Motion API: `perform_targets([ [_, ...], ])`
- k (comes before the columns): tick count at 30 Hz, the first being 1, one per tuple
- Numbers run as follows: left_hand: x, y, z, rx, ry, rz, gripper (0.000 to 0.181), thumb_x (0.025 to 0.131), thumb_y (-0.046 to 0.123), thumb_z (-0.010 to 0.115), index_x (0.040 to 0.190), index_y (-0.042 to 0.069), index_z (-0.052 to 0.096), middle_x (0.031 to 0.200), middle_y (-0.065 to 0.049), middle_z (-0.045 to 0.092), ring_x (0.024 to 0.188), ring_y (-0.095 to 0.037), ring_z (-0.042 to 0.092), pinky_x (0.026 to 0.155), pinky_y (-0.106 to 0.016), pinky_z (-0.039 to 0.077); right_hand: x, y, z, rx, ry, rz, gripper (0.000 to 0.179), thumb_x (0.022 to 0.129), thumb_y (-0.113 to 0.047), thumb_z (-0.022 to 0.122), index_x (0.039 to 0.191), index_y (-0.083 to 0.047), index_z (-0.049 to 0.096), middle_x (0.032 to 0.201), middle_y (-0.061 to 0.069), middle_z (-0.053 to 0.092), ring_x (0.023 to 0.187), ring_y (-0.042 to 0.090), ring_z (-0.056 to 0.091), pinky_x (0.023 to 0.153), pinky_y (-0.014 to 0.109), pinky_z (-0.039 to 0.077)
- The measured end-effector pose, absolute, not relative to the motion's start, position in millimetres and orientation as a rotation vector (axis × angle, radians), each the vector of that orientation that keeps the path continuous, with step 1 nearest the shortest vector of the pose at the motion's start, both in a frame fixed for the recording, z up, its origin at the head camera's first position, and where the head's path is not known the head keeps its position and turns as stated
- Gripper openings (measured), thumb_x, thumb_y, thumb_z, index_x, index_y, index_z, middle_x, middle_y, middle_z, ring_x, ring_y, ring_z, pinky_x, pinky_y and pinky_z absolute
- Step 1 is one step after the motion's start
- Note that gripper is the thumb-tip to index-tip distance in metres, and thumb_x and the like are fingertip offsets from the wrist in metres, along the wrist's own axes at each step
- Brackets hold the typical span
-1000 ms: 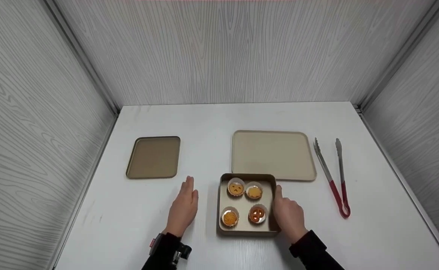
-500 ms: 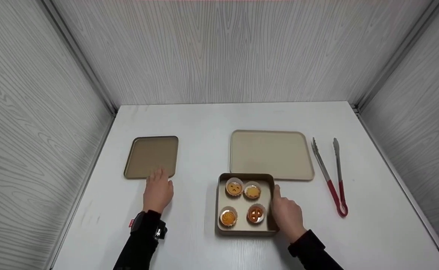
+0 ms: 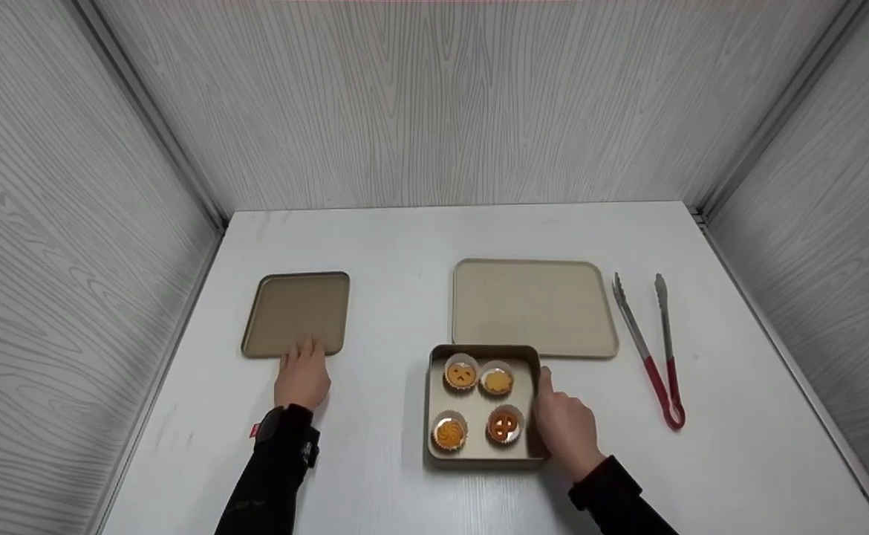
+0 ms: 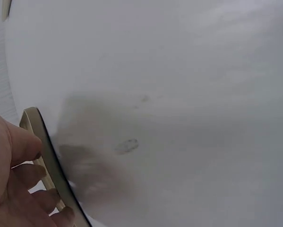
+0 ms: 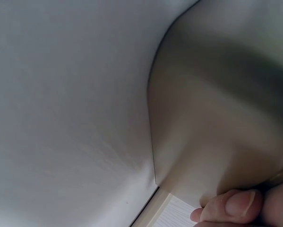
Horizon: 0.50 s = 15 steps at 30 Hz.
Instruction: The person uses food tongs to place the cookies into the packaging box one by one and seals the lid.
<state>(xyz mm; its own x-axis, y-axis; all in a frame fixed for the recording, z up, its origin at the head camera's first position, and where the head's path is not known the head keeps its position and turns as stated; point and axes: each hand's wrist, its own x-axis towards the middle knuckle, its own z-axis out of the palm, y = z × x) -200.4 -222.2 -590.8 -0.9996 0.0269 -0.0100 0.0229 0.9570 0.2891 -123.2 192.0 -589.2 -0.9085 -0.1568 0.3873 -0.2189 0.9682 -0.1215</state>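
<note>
In the head view, my left hand [image 3: 301,375] has its fingertips at the near edge of a small flat brown baking tray [image 3: 297,310]. Up close in the left wrist view, thumb and fingers [image 4: 28,144] curl onto that tray's rim [image 4: 56,170]. A deep square baking pan [image 3: 483,462] stands at the middle front. Inside lie several small tarts [image 3: 504,426] in paper cups, each with a different top. My right hand [image 3: 570,431] holds the pan's right wall, index finger along it. The right wrist view shows fingertips [image 5: 238,203] against the wall; the rest of their hold is hidden.
Behind the pan lies a larger beige tray [image 3: 535,305], close to the pan's far wall. Red-handled metal tongs [image 3: 671,394] lie spread on the right. The white tabletop [image 3: 375,238] is bounded by grey wood-grain panels [image 3: 434,104] at the back and sides.
My left hand has moved left from beside the pan to the small brown tray, and its fingers now bend onto the near rim. My right hand stays at the pan.
</note>
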Motion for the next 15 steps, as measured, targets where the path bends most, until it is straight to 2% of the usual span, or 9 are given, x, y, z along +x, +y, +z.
perform_targets([
  [10,-198.3,-225.8,-595.9,0.086,3.187,0.345,0.034,0.098,-0.007,0.05,0.13,-0.015,0.06,0.135,-0.033,0.058,0.128,-0.051,0.052,0.113,-0.059,0.038,-123.9,191.1,-586.9,0.234,-2.776,0.241,0.043,0.089,0.003,0.06,0.131,0.01,0.055,0.049,0.007,0.045,0.039,0.022,0.044,0.034,0.039,0.039],
  [12,-198.5,-226.8,-596.6,0.081,3.215,0.349,0.029,0.097,-0.008,0.052,0.122,-0.012,0.065,0.127,-0.031,0.064,0.12,-0.049,0.057,0.107,-0.058,0.044,-124.3,191.0,-586.3,0.229,-2.78,0.24,0.043,0.089,0.003,0.06,0.131,0.009,0.055,0.049,0.007,0.045,0.039,0.022,0.045,0.034,0.039,0.038],
  [15,-197.8,-228.2,-598.6,0.076,3.268,0.394,0.019,0.093,-0.01,0.057,0.106,-0.01,0.071,0.108,-0.027,0.069,0.103,-0.047,0.064,0.091,-0.055,0.053,-124.3,191.1,-586.7,0.226,-2.781,0.239,0.043,0.089,0.003,0.061,0.131,0.009,0.055,0.049,0.007,0.046,0.039,0.023,0.045,0.034,0.039,0.039],
])
